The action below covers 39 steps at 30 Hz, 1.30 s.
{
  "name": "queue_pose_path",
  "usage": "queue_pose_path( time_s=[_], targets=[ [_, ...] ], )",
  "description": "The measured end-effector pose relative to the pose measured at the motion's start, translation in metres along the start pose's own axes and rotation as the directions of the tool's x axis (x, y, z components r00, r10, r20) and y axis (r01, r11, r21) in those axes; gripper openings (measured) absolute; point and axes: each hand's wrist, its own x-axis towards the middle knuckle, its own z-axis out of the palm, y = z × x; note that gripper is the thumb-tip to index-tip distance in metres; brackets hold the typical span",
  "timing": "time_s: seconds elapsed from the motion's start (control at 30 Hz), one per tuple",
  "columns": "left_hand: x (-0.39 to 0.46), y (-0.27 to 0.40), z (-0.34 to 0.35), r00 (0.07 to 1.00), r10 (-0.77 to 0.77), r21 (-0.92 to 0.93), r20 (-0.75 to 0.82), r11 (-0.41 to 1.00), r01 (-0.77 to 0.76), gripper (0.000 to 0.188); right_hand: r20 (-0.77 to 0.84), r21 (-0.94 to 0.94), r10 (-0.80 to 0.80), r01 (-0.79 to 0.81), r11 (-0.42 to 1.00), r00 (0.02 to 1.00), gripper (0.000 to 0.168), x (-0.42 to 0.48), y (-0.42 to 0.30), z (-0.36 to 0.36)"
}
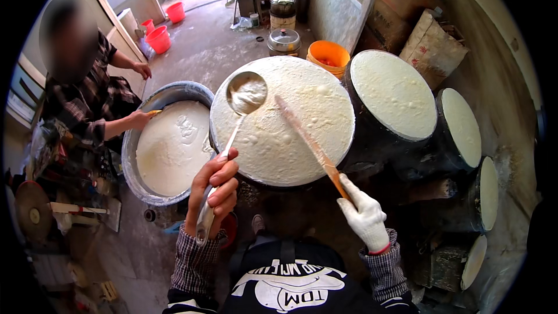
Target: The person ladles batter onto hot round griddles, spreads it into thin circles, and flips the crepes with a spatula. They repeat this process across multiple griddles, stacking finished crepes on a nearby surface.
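Observation:
My bare left hand (216, 185) grips the metal handle of a ladle (246, 93). Wet white batter lies in its bowl, which is above the far left part of a round griddle-like surface. A pale, bubbled layer (283, 152) covers that surface almost to its rim. In a white knitted glove, my right hand (365, 218) holds a long, flat wooden spatula (311, 144). Its batter-smeared blade reaches over the middle of the layer; whether it touches cannot be told. Left of the round surface stands a large basin (130, 170) of thick white batter (168, 157).
Another person (83, 109) at the left has a hand at the basin's rim on a yellowish tool (154, 113). Several more round surfaces with pale layers (392, 91) curve along my right. An orange bucket (329, 56) and lidded pots (284, 42) stand beyond; red buckets (158, 40) are farther left.

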Motion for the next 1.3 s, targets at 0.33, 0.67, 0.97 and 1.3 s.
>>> queue_pose_path(
  time_s=[0.33,0.67,0.97,1.3],
  targets=[
    [-0.061,0.037,-0.034,0.986,0.163,-0.026,-0.045,0.986,-0.165,0.032,0.091,-0.519,0.079,-0.020,0.854,0.993,0.061,-0.010,-0.009,-0.008],
    [-0.110,0.058,-0.071,0.938,0.330,-0.042,-0.106,0.941,-0.336,0.032,0.127,-0.035,0.166,-0.163,0.986,0.978,0.052,-0.007,-0.008,-0.007],
    [-0.121,0.064,-0.094,0.934,0.329,-0.068,-0.141,0.938,-0.341,0.030,0.347,0.240,0.375,-0.468,0.851,0.860,0.050,0.002,-0.023,-0.013],
    [-0.115,0.060,-0.105,0.921,0.316,-0.012,-0.227,0.945,-0.327,0.025,0.388,0.256,0.489,-0.601,0.757,0.781,0.049,-0.005,-0.025,-0.022]
  ],
)
